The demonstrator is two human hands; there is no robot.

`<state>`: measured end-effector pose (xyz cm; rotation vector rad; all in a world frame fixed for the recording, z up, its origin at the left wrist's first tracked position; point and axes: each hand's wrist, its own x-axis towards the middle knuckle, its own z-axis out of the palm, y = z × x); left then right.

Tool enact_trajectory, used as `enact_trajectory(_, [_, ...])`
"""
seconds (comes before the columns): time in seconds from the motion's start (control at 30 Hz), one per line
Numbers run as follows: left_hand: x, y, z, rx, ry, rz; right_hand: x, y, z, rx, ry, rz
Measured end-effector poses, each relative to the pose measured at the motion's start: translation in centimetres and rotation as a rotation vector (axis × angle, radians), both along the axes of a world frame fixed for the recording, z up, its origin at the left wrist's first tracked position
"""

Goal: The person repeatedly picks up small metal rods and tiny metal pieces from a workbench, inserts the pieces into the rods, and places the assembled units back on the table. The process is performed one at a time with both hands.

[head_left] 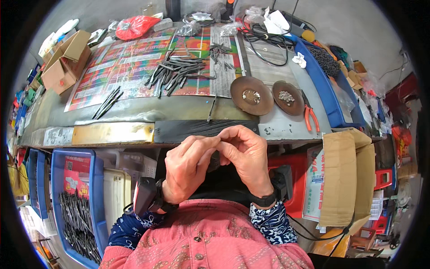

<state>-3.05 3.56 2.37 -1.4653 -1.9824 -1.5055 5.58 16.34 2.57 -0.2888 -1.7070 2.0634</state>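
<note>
My left hand [188, 163] and my right hand [247, 158] meet in front of the bench edge, fingertips pinched together. Whatever they pinch is too small or hidden to make out. Just beyond them, a single dark thin strip [211, 109] lies upright to the bench edge. Farther off is a heap of black strips [177, 71], with a few more strips [107, 103] to the left. Two brown shallow dishes stand right of centre: the larger dish [239, 101] and the smaller dish [293, 110] each hold small shiny pieces. Red-handled pliers [310, 117] lie beside the smaller one.
Below the bench at left, a blue bin [97, 197] holds many black strips. Another blue tray [319, 83] with dark chain-like items stands at right. An open cardboard box [342, 179] sits at lower right, another box [67, 62] at far left. Black cables [264, 38] coil at the back.
</note>
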Motion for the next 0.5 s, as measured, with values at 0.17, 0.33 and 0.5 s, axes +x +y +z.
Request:
enact_trajectory(0.17, [-0.5,0.1,0.1,-0.026,-0.052,0.004,1.1,2.2,0.6,0.295,-0.122,-0.15])
enact_trajectory(0.33, [-1.3,0.1,0.2,-0.026,-0.131,-0.007,1.5,5.9,0.5,0.631,-0.07,-0.418])
enact_trajectory(0.5, [-1.8,0.1,0.3,-0.058,-0.198,-0.015,1.9,10.5,0.0,1.081,-0.164,-0.658])
